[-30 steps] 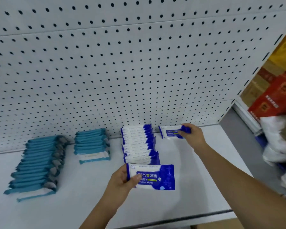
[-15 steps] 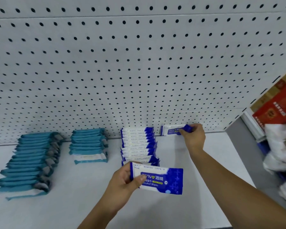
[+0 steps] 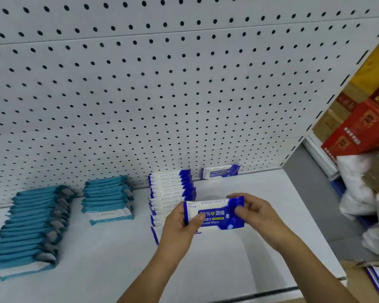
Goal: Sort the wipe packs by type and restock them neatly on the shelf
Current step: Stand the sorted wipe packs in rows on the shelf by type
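Two bare hands in shot: left hand [image 3: 179, 224], right hand [image 3: 256, 215]. Left forearm [image 3: 149, 276] and right forearm [image 3: 311, 267] are bare right down to the near edge. Short, plain thumbnail [image 3: 201, 216] on the left one.

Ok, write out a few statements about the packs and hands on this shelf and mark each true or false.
1. The left hand and the right hand both hold one blue alcohol wipe pack. True.
2. The teal packs lie to the right of the blue row. False: they lie to its left, in two rows.
3. A lone blue pack stands at the pegboard, right of the blue row. True.
4. The right hand rests on the lone blue pack. False: it grips the right end of the blue alcohol wipe pack.
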A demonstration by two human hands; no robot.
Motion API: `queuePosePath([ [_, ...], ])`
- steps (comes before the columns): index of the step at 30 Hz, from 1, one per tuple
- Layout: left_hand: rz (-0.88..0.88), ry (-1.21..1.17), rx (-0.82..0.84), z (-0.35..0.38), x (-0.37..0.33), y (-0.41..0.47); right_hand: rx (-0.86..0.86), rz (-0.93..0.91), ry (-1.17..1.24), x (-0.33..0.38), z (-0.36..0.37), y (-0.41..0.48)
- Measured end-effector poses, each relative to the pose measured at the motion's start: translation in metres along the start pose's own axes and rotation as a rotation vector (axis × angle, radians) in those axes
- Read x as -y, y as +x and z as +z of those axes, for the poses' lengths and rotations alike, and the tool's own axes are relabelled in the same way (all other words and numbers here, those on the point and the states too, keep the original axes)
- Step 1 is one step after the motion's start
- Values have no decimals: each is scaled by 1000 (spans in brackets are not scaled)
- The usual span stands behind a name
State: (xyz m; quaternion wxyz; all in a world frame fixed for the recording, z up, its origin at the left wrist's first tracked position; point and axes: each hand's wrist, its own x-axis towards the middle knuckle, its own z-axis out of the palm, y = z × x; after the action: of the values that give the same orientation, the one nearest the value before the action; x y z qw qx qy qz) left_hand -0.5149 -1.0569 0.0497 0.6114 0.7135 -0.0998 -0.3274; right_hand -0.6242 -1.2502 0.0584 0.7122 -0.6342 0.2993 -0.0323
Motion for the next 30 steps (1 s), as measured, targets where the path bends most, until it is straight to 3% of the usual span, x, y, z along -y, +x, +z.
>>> queuePosePath([
  [7,118,86,64,25,-1,8,-161,-69,-88,-3,-11,-4],
  [13,217,131,-119,15,0,-5,-323,-100,-105,-19,-37,57],
  [24,167,186,-120,4,5,-29,-570,-152,-239,-38,-19,141],
  [30,136,181,-101,14,5,-34,-606,-185,-211,-40,-13,148],
])
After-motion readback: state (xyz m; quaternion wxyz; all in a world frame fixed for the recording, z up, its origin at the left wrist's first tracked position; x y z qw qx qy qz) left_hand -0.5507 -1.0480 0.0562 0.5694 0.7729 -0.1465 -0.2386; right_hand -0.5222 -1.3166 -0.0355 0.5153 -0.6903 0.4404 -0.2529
